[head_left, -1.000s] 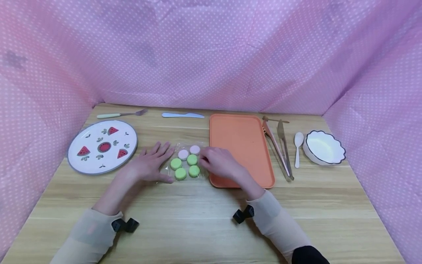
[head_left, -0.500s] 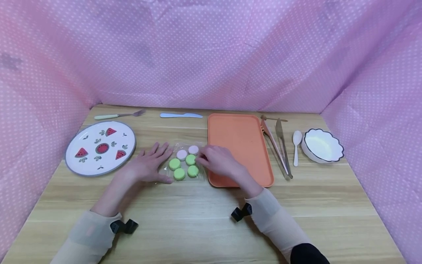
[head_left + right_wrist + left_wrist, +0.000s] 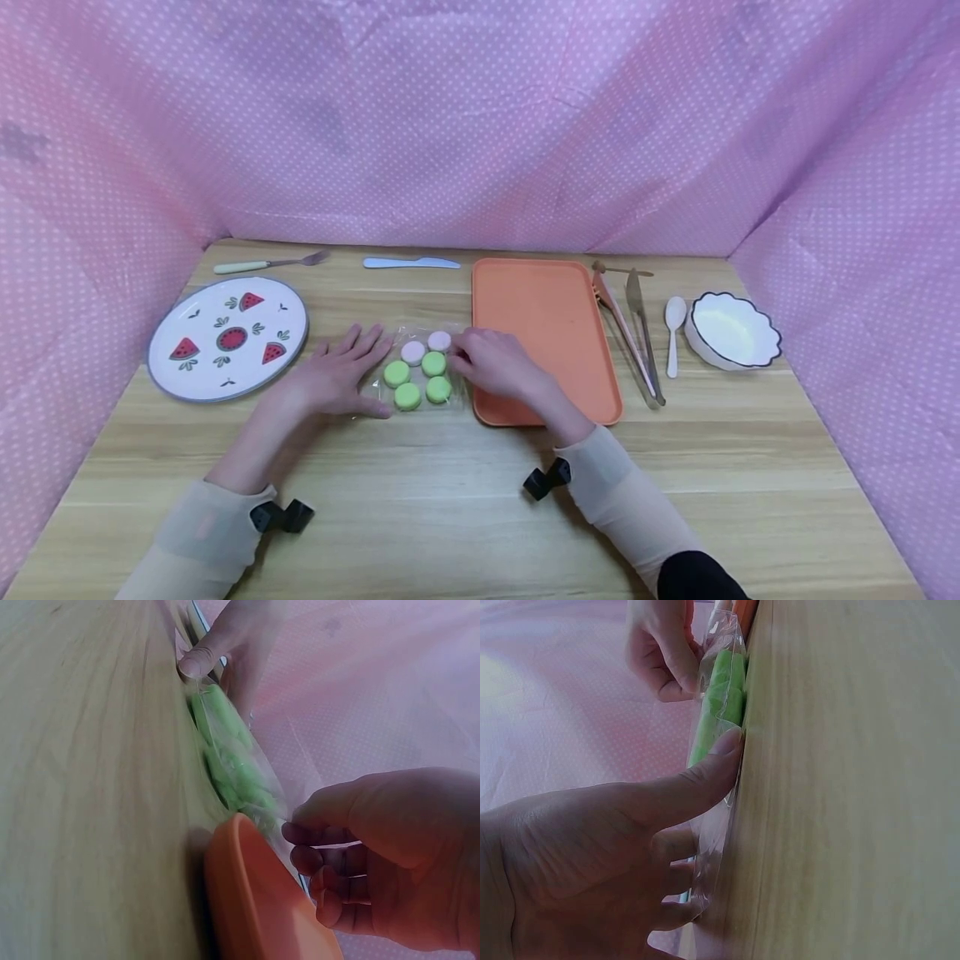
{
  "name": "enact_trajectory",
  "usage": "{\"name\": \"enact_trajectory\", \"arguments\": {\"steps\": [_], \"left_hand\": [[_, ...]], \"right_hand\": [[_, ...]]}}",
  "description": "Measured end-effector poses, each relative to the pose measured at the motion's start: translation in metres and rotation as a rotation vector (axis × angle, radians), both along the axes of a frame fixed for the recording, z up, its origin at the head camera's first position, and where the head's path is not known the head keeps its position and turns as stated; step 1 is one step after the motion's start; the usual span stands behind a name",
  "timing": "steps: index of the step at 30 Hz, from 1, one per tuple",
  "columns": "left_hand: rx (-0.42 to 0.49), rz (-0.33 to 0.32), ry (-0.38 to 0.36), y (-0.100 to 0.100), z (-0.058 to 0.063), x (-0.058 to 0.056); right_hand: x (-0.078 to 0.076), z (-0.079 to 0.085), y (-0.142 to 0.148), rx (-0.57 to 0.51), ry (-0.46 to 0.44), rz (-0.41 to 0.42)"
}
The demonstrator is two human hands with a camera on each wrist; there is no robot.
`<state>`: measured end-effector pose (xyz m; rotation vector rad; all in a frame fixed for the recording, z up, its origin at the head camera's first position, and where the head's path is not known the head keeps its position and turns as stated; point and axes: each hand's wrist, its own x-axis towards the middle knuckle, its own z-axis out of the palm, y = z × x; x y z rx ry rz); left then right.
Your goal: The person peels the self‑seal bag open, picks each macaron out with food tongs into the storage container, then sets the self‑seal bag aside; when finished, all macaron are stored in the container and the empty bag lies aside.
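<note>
A clear plastic bag (image 3: 422,381) lies flat on the table between both hands. Inside it are several green macarons (image 3: 407,397) and two pale pink macarons (image 3: 412,353). My left hand (image 3: 337,377) rests spread on the bag's left side; in the left wrist view its thumb (image 3: 705,769) lies straight along the near edge. Opposite, my right hand (image 3: 495,363) pinches the bag's right edge between thumb and forefinger, as the right wrist view shows. The other fingers of the right hand (image 3: 375,859) are curled in. An orange tray (image 3: 551,308) sits beneath the right hand and wrist.
To the left stands an oval watermelon-patterned plate (image 3: 202,312), with a fork (image 3: 270,262) behind it. A light blue knife (image 3: 411,262) lies at the back. Right of the tray are tongs (image 3: 647,333), a white spoon (image 3: 674,325) and a scalloped bowl (image 3: 731,329).
The head view has shifted slightly, so everything sits a little further left. Both hands stay at the bag, with only a small movement of the right hand's thumb.
</note>
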<state>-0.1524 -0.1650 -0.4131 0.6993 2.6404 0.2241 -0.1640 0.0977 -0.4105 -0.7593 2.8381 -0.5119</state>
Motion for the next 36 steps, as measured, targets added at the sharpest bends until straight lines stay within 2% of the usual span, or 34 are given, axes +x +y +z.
{"name": "enact_trajectory", "arguments": {"steps": [6, 19, 36], "left_hand": [[-0.012, -0.005, -0.001, -0.0007, -0.0005, -0.0005], [-0.017, 0.003, 0.011, -0.0020, -0.0010, 0.0003], [-0.009, 0.008, 0.010, -0.0008, -0.0052, 0.0009]], "right_hand": [[0.0001, 0.0007, 0.0021, -0.005, -0.008, -0.002], [-0.0034, -0.0026, -0.0010, 0.006, 0.055, 0.006], [-0.0053, -0.0058, -0.0018, -0.009, 0.068, -0.010]]}}
